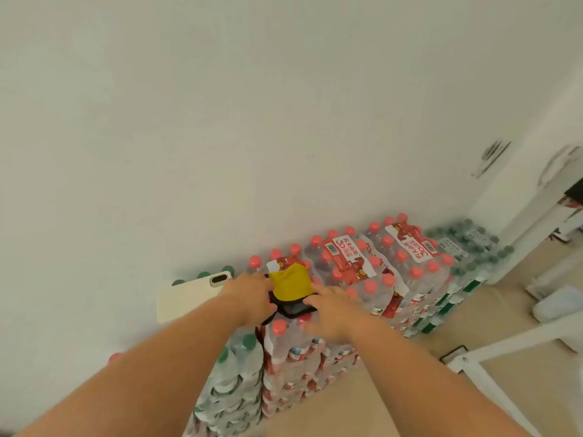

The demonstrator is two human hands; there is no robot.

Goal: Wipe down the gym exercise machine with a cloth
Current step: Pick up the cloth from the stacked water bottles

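Observation:
A folded cloth (pixel 289 283), yellow on top with a dark grey underside and black edging, lies on top of a stack of shrink-wrapped water bottles with red caps (pixel 353 269). My left hand (pixel 252 294) rests on the cloth's left edge with its fingers curled over it. My right hand (pixel 331 305) presses on the cloth's right lower corner. Both forearms reach in from the bottom of the view. White frame bars of the exercise machine (pixel 517 342) show at the lower right.
A white phone (pixel 192 294) lies on green-capped bottle packs left of the cloth. More green-capped packs (pixel 467 247) stand at the right against the white wall (pixel 252 121). Beige floor (pixel 347 405) lies in front of the stacks.

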